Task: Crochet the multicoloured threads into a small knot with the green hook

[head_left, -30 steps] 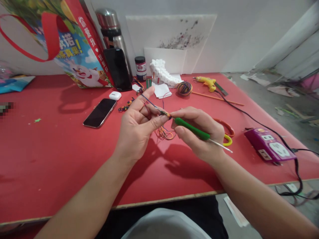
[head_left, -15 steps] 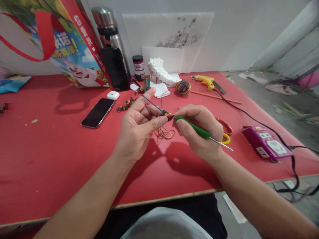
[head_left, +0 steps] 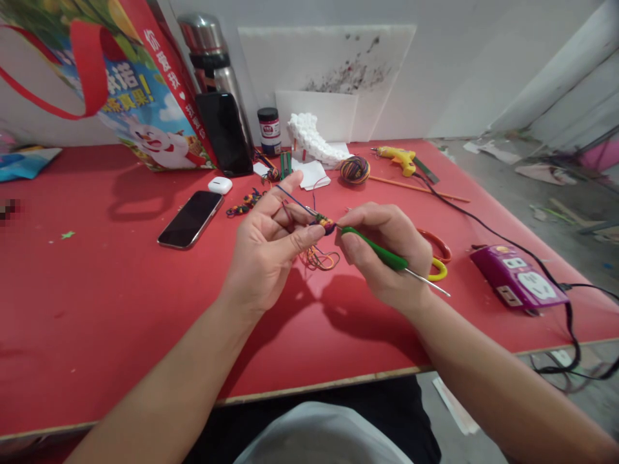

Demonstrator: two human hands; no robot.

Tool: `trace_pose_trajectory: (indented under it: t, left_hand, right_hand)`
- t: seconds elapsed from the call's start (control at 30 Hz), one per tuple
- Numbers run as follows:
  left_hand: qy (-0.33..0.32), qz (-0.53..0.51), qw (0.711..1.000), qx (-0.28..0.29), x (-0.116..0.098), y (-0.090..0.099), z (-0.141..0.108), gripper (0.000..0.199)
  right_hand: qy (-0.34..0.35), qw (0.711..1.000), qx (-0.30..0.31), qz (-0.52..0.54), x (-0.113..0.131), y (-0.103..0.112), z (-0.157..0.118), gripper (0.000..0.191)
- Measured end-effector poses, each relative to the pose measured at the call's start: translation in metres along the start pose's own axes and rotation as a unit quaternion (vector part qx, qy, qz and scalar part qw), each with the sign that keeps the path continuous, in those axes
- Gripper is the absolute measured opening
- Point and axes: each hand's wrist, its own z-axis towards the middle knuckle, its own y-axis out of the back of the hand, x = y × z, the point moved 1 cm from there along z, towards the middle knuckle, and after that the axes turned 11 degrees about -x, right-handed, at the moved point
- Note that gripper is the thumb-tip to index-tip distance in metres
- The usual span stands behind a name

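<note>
Between the thumb and fingers of my left hand point(head_left: 265, 248) is a small multicoloured crochet piece point(head_left: 326, 223). Dark yarn point(head_left: 294, 198) runs up from it to my raised left index finger. My right hand point(head_left: 391, 254) grips a crochet hook point(head_left: 382, 248) by its green handle; a metal shaft sticks out past the palm. The hook's working end meets the right edge of the piece, though its tip is hidden. Loose orange and dark yarn strands point(head_left: 319, 259) hang below the piece. A variegated yarn ball point(head_left: 354, 170) lies farther back.
On the red table point(head_left: 97, 309) are a phone point(head_left: 191, 219), a white earbud case point(head_left: 219, 185) and another crocheted strip point(head_left: 245, 203). Scissors with red and yellow handles point(head_left: 439, 267) lie beside my right hand. Rightward are a yellow glue gun point(head_left: 397, 159) and a purple power strip point(head_left: 520, 277).
My hands have barely moved. The crochet hook has shifted very slightly, its rear end a little lower and to the left.
</note>
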Motion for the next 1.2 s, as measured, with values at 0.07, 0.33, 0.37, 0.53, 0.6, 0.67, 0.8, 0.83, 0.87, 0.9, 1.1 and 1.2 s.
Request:
trace_pose_trajectory:
  t: [0.07, 0.33, 0.37, 0.53, 0.6, 0.67, 0.8, 0.83, 0.87, 0.9, 1.1, 1.2]
  left_hand:
    - [0.002, 0.006, 1.0, 0.002, -0.0003, -0.0002, -0.0004, 0.059]
    - [0.009, 0.008, 1.0, 0.0, -0.0004, -0.0006, -0.0012, 0.058]
    - [0.01, 0.008, 1.0, 0.001, -0.0004, -0.0006, -0.0011, 0.058]
    - [0.007, 0.012, 1.0, -0.005, -0.0004, -0.0004, -0.0009, 0.06]
    - [0.009, 0.015, 1.0, -0.004, -0.0002, -0.0005, -0.0011, 0.063]
    - [0.012, 0.017, 1.0, 0.0, 0.0, -0.001, -0.0015, 0.066]
    - [0.018, 0.016, 1.0, 0.004, 0.0004, -0.0023, -0.0022, 0.063]
    - [0.021, 0.016, 1.0, 0.004, 0.0006, -0.0026, -0.0022, 0.06]
    - [0.023, 0.015, 1.0, 0.004, 0.001, -0.0027, -0.002, 0.058]
    - [0.026, 0.014, 1.0, 0.005, 0.0014, -0.0027, -0.0018, 0.057]
    - [0.031, 0.013, 0.999, 0.011, 0.003, -0.0018, 0.0004, 0.054]
    - [0.029, 0.013, 0.999, 0.01, 0.0035, -0.0017, 0.0015, 0.059]
  right_hand:
    - [0.013, 1.0, 0.005, -0.01, 0.0005, 0.0003, 0.0003, 0.011]
    - [0.079, 0.996, 0.034, -0.036, 0.0007, -0.0004, 0.0032, 0.016]
    - [0.08, 0.995, 0.038, -0.04, 0.0007, -0.0002, 0.0033, 0.016]
    - [0.088, 0.993, 0.038, -0.066, 0.0003, 0.0007, 0.0042, 0.018]
    - [0.106, 0.991, 0.038, -0.075, -0.0008, 0.0009, 0.0046, 0.021]
    - [0.131, 0.987, 0.033, -0.083, -0.0023, 0.0014, 0.0048, 0.023]
    - [0.177, 0.976, 0.017, -0.127, -0.0044, 0.0035, 0.0048, 0.026]
    - [0.19, 0.972, 0.017, -0.137, -0.0045, 0.0039, 0.0049, 0.027]
    - [0.204, 0.968, 0.019, -0.144, -0.0044, 0.0041, 0.005, 0.029]
    - [0.22, 0.964, 0.023, -0.148, -0.0041, 0.0041, 0.0052, 0.031]
    - [0.269, 0.948, 0.047, -0.161, -0.0031, 0.0013, 0.0054, 0.037]
    - [0.279, 0.943, 0.045, -0.174, -0.0043, 0.0005, 0.0047, 0.036]
